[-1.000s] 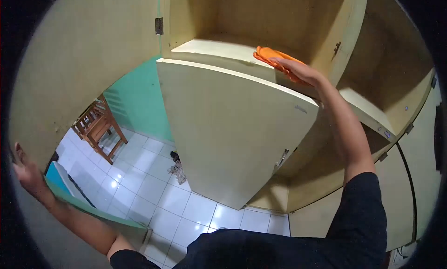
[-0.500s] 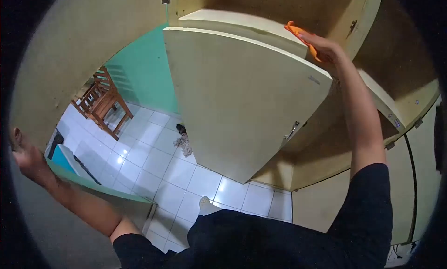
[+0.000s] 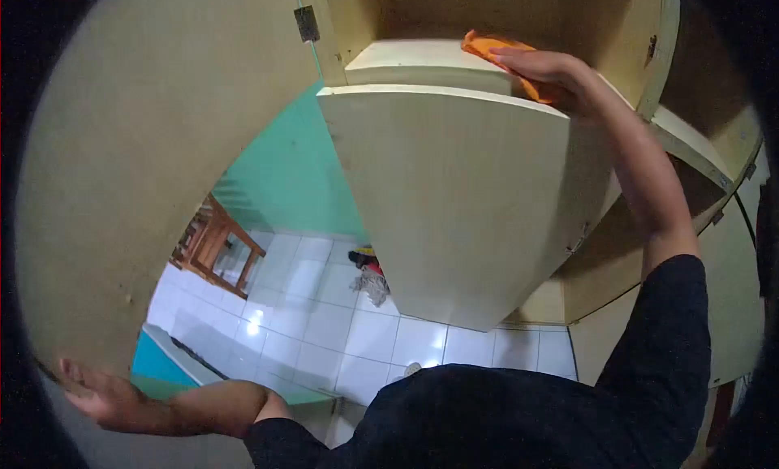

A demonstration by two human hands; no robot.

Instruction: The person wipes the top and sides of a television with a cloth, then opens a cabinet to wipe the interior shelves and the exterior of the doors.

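My right hand [image 3: 548,67] presses an orange cloth [image 3: 495,49] onto the pale shelf board [image 3: 406,55] of an open cabinet. Its fingers lie over the cloth, part of which hangs past the board's front edge. Just below that edge stands the top of an open cabinet door [image 3: 454,193], with a handle on its far right side. Out to the lower left, my left hand [image 3: 101,398] is beside the edge of a large upper door panel [image 3: 146,144], thumb and fingers apart.
A wooden chair [image 3: 219,246] stands on the white tiled floor [image 3: 316,307] by a green wall [image 3: 284,169]. A crumpled plastic bag [image 3: 372,286] lies beside the open door's lower edge. More cabinet compartments run along the right, and a turquoise object [image 3: 166,359] is at lower left.
My right hand and the cloth have slid leftward along the shelf. My left hand has come lower and slightly right. The view has shifted, so the doors and chair appear further right and lower.
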